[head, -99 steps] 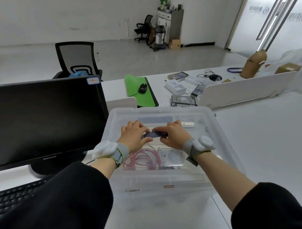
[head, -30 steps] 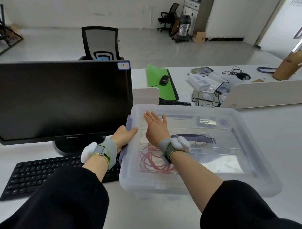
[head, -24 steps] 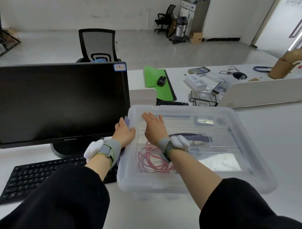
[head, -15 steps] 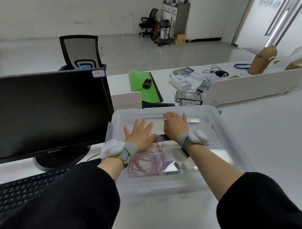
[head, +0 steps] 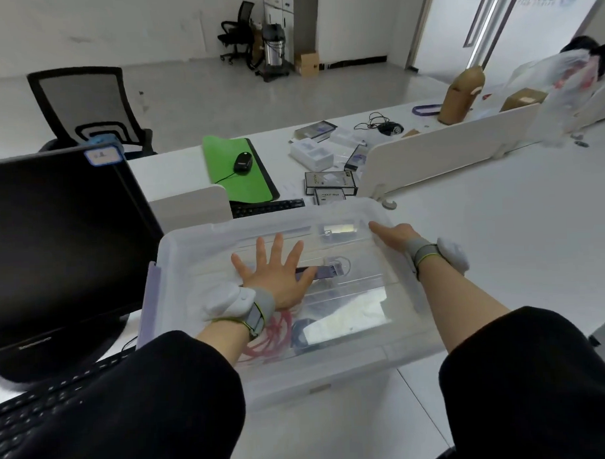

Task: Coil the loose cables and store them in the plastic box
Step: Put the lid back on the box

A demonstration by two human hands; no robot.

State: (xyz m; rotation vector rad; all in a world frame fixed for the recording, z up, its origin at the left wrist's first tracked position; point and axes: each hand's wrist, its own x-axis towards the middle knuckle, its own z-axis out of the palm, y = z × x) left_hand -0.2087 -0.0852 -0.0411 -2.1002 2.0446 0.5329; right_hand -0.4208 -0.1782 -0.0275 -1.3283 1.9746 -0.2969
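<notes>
Here we press our left hand [head: 277, 276], fingers spread flat, on the translucent plastic box lid [head: 351, 289] at frame centre; our right hand [head: 394, 235] rests straight-fingered at its right edge, coiled pink cables [head: 274, 333] beneath.

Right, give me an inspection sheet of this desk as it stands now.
Surface: white desk, white divider panel across it.
Job's things: translucent plastic box with its clear lid on; purple latch on its left end.
Cables: red coiled cable inside the box, seen through the lid.
Hands: left hand flat on the lid, fingers spread; right hand at the lid's right edge, fingers hidden.
Clutter: black monitor, black keyboard, green mat with black mouse, small boxes.
Surroundings: black office chair, steel vacuum.
</notes>
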